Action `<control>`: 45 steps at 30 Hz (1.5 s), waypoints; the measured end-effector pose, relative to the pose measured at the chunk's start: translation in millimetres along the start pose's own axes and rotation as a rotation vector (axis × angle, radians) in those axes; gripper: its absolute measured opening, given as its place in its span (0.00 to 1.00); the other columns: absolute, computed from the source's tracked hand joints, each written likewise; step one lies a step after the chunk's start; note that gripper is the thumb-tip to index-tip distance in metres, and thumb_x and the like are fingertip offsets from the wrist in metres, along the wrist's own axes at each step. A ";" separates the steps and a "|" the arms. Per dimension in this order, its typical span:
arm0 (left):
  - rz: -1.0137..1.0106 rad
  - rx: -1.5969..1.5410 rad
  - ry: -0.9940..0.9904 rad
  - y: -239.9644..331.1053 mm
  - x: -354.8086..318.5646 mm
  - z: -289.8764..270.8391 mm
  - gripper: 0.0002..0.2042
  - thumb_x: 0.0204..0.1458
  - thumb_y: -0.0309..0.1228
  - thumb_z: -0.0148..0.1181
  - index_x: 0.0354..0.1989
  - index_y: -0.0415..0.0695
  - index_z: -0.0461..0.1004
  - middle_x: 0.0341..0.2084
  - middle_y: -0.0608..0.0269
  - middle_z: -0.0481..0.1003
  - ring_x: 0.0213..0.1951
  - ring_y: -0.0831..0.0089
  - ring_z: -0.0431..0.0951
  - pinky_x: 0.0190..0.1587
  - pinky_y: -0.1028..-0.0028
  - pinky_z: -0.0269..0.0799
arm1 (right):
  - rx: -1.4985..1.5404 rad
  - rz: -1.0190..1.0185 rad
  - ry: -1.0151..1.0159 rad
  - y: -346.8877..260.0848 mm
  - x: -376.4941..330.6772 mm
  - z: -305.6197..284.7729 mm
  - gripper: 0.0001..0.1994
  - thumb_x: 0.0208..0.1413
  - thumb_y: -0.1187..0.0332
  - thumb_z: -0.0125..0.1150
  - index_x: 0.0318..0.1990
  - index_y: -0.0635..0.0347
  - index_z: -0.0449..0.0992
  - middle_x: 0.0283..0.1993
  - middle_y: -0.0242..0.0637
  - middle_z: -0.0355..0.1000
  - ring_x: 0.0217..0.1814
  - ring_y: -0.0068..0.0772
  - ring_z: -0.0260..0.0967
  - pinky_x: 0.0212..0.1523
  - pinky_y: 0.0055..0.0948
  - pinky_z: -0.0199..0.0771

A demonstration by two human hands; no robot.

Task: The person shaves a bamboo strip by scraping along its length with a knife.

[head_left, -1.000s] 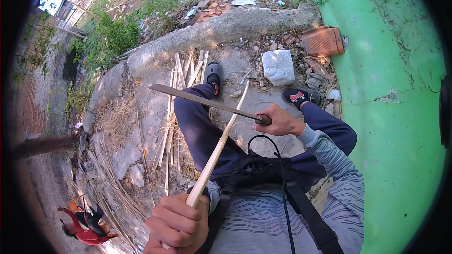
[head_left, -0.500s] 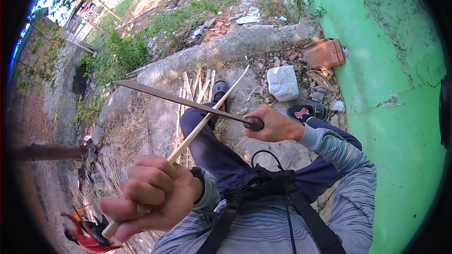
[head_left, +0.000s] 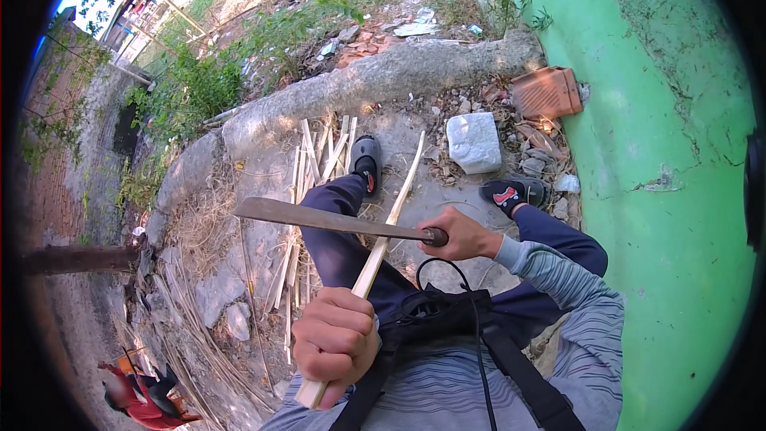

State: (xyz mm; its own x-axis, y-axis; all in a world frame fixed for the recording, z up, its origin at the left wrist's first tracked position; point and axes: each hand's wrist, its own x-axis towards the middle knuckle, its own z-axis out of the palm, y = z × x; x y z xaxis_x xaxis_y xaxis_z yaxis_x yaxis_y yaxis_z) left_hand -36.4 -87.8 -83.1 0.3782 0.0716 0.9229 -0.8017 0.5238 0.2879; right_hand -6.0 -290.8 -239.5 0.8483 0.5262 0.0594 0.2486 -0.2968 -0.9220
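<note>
My left hand [head_left: 337,343] is closed in a fist round the lower part of a pale wooden stick [head_left: 369,275], whose butt end pokes out below. The stick slants up and away to the right and narrows to a thin, slightly bent tip. In my right hand [head_left: 461,235] is the dark round handle of a machete [head_left: 319,218]. Its long brown blade points left and crosses the stick near mid-length; blade and stick appear to touch there. Beyond my left knee, several split pale wooden strips [head_left: 297,179] lie in a loose pile on the ground.
A white stone block [head_left: 474,144] and an orange hollow brick [head_left: 547,92] lie ahead near the green wall [head_left: 670,271]. A low concrete curb [head_left: 383,80] runs across in front. Long thin strips [head_left: 187,335] litter the left ground. Another person in red [head_left: 148,399] is at lower left.
My left hand has moved right and turned its knuckles up, bringing the stick steeper. The machete has shifted slightly down and its blade now shows a broader face, crossing lower on the stick.
</note>
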 end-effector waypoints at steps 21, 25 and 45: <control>0.023 -0.022 0.057 -4.5 5.1 -10.7 0.23 0.70 0.50 0.49 0.26 0.47 0.59 0.05 0.74 0.54 0.06 0.87 0.47 0.08 0.81 0.45 | 0.061 0.243 0.099 81.9 23.0 7.6 0.12 0.52 0.65 0.65 0.27 0.67 0.75 0.19 0.47 0.68 0.20 0.38 0.60 0.28 0.41 0.64; 0.067 -0.016 0.095 -7.6 9.1 -12.7 0.23 0.70 0.50 0.50 0.26 0.47 0.60 0.05 0.74 0.55 0.06 0.87 0.48 0.08 0.82 0.45 | 0.103 0.105 0.040 57.5 33.2 13.1 0.10 0.50 0.67 0.63 0.26 0.66 0.75 0.19 0.46 0.67 0.20 0.38 0.61 0.27 0.40 0.63; 0.028 0.079 0.174 -5.8 20.2 -35.7 0.24 0.69 0.54 0.47 0.27 0.49 0.61 0.06 0.72 0.56 0.06 0.83 0.49 0.07 0.76 0.46 | 0.125 0.293 0.100 126.6 53.4 20.5 0.13 0.53 0.66 0.65 0.26 0.68 0.72 0.18 0.43 0.65 0.22 0.32 0.58 0.28 0.40 0.62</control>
State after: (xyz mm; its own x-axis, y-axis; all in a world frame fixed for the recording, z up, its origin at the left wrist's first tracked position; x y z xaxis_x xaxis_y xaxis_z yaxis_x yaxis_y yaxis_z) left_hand -7.5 -59.1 -75.2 0.4240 0.2348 0.8747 -0.8444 0.4516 0.2881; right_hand 61.2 -284.0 -360.9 0.9185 0.3499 -0.1840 -0.0670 -0.3209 -0.9447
